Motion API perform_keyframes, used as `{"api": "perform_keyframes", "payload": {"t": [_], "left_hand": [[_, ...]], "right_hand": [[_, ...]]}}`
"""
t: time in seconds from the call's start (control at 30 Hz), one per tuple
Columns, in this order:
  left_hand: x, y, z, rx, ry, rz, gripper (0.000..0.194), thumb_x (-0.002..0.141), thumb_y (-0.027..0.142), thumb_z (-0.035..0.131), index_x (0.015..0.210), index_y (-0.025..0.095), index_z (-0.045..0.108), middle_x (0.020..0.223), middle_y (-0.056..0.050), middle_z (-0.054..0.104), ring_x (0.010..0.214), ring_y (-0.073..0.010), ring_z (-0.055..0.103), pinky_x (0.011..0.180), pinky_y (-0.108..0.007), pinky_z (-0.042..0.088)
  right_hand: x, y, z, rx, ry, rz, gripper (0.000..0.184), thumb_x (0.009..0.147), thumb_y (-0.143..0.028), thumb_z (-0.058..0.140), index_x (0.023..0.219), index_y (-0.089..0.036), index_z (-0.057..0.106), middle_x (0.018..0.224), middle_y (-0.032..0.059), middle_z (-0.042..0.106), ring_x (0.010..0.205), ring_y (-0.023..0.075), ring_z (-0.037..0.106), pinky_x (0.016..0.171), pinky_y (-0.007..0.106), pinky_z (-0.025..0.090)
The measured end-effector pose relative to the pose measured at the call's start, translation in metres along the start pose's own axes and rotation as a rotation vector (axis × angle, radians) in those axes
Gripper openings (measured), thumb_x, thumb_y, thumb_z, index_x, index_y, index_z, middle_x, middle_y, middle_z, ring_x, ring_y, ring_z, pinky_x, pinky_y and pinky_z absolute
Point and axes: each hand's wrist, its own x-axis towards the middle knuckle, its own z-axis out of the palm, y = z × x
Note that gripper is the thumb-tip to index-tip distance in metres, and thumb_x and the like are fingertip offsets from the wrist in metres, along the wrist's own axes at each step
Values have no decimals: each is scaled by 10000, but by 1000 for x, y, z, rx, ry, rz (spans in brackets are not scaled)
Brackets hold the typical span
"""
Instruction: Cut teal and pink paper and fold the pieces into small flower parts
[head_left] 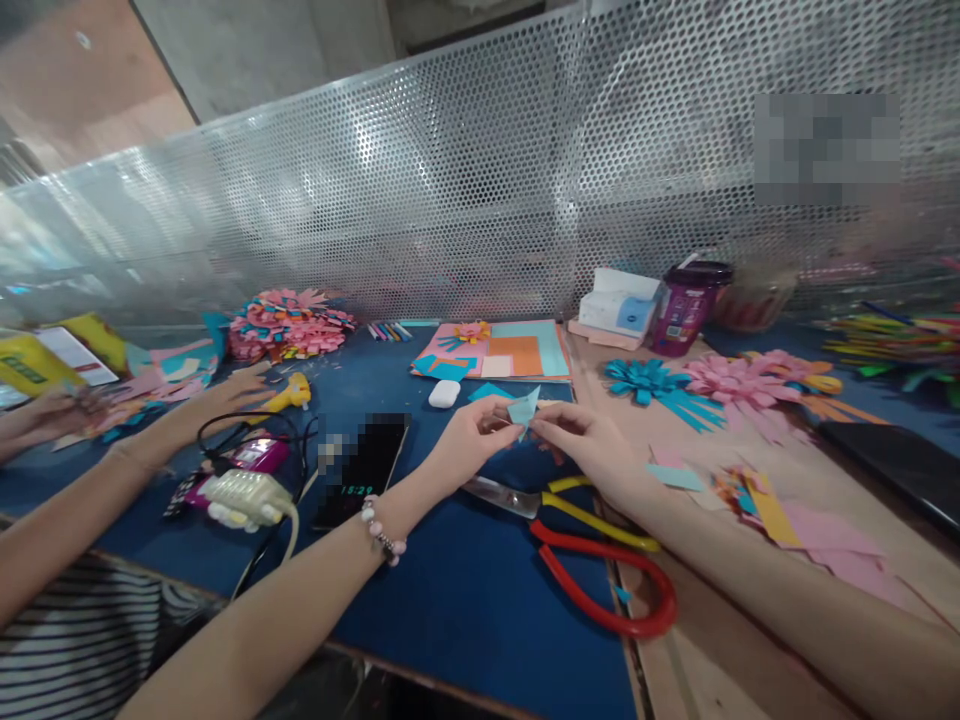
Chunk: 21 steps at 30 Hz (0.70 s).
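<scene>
Across the background, one silver perforated-metal screen [465,190] stands behind the blue tabletop [480,600]. One pair of metal scissors with red and yellow handles [536,503] lies partly under the right forearm [720,540]. One black rectangular phone [386,455] lies beside the left forearm [315,590]; one purple lidded cup [686,315] stands farther right. The left hand [472,440] pinches one small folded pale-blue paper piece [523,406] above the tabletop; the right hand [585,435] curls at its edge, grip indeterminable.
</scene>
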Motion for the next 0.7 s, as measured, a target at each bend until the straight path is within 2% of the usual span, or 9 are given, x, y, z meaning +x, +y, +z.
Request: {"api": "perform_keyframes", "payload": {"t": [0.27,0.7], "left_hand": [[-1,0,1,11,-4,-5,264,762,265,569,1002,157,581,904,-62,616,802,-143,557,666,-257,448],[-1,5,0,21,30,-53,252,739,263,588,959,148,631,788,-30,613,644,-101,515,655,-250,437]], "right_hand": [[-1,-7,1,56,-3,37,237,712,-390,583,784,-164,594,658,-2,575,567,106,502,473,219,382],[-1,-4,1,104,-8,52,211,722,-371,581,750,-162,591,688,13,572,592,114,509,472,218,392]]}}
